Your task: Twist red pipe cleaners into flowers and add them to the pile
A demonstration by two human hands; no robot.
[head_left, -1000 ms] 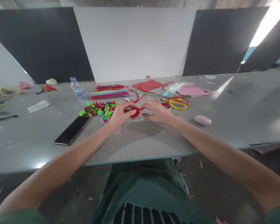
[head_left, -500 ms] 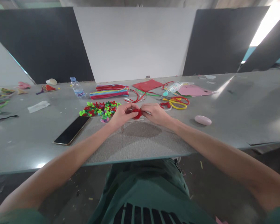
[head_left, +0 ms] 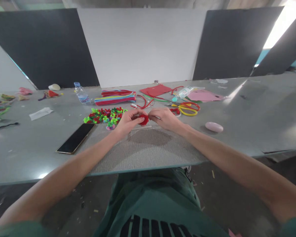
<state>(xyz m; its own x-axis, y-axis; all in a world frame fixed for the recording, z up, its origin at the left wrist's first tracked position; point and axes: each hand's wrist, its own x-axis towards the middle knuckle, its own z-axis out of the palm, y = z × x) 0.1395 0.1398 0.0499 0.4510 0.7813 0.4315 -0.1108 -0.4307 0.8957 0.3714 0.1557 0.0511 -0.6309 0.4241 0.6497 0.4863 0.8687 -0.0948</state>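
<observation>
On my left, the black phone (head_left: 75, 138) has stayed where it was, lying flat on the tabletop (head_left: 256, 131). Just past it, the pile of little fuzzy flowers (head_left: 103, 116), mostly green and red, has not moved either. The water bottle (head_left: 82, 94) stands behind that pile, and the bundle of fuzzy sticks (head_left: 115, 98) lies next along to the right. Then come my left fingers (head_left: 137, 121), in the same place as a second ago. They are bent and nearly closed, with the red fuzzy piece (head_left: 144, 120) pinched between thumb and finger. That piece is right in front of me, held up over the grey mat (head_left: 143, 154). The big change is on its right side. A second ago my right fingers (head_left: 156, 116) were a bit away from the red piece, with a gap under them. Now they have come in close to its edge, with their tips bunched together. So I have both sets of fingers at the one small piece. I cannot tell if the right ones grip its edge or only touch it, because the tips hide the spot. Farther right, the scissors (head_left: 188, 108) lie with nobody touching them, and the pink egg-shaped thing (head_left: 214, 127) sits well apart.
</observation>
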